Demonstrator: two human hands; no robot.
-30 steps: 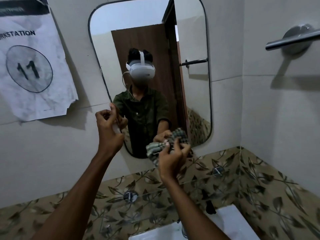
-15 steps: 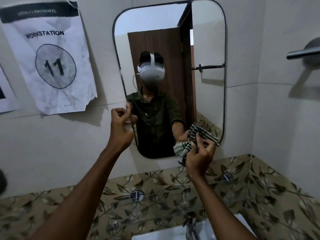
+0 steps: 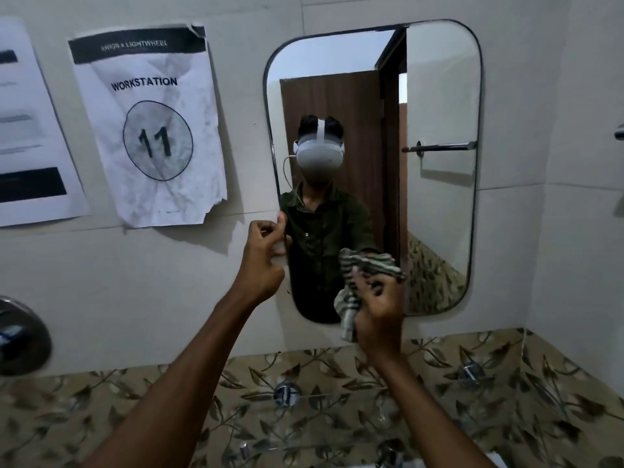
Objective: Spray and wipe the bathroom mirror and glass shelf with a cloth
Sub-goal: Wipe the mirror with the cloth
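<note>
Shifted rightward since earlier, the upright mirror [image 3: 439,96] rises at twelve o'clock from the right hand [image 3: 378,309] bunching the cloth [image 3: 368,265], nearer than the left hand [image 3: 261,261], which pinches something small and white at the mirror's edge.

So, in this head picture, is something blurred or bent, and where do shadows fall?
Head view: dim light; the wall fitting at the left edge is blurred; the wide lens bends the mirror frame; the workstation paper casts a soft shadow on the tiles below it.
</note>
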